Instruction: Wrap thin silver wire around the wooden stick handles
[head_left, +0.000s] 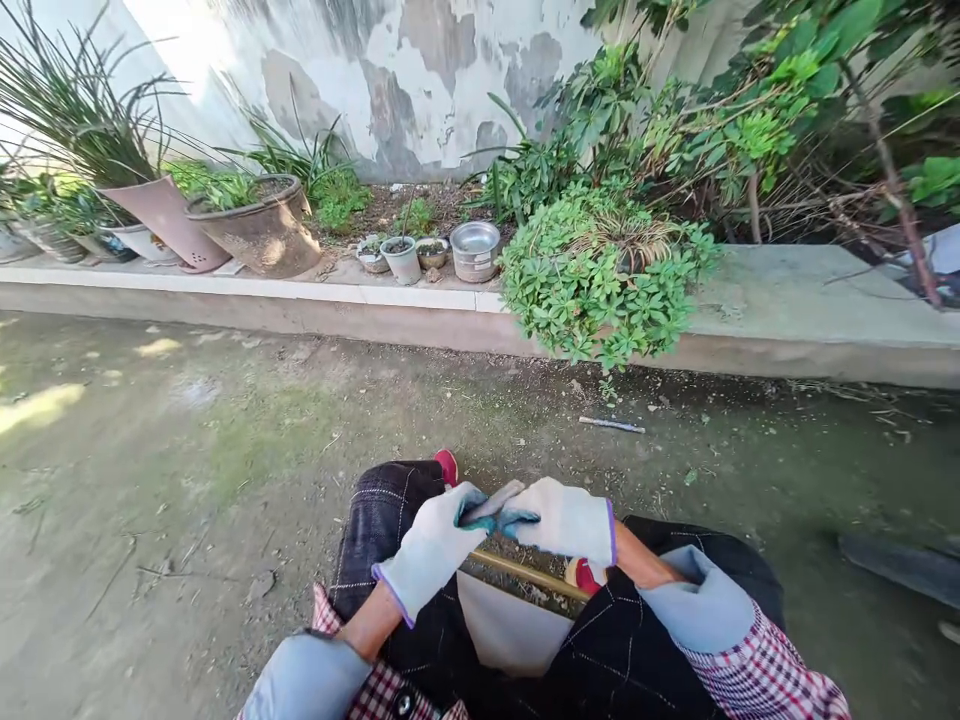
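My left hand (437,540), in a white work glove with blue-green palm coating and a purple cuff, is closed around a small flat grey-brown piece (495,502). Its kind cannot be made out. My right hand (564,520), gloved alike, meets the left over my lap, its bent fingers closed at the piece's other end. The fingers partly cover the piece. Just below both hands, a yellowish rod (532,574) runs across between my knees. Under the rod is a pale flat surface (514,625) between my thighs.
Ahead runs a low ledge (337,310) with potted plants, a metal pot (475,252) and a leafy bush (600,290). A short stick-like piece (611,425) lies on the dirt ground. A dark, blurred flat object (900,568) is at the right.
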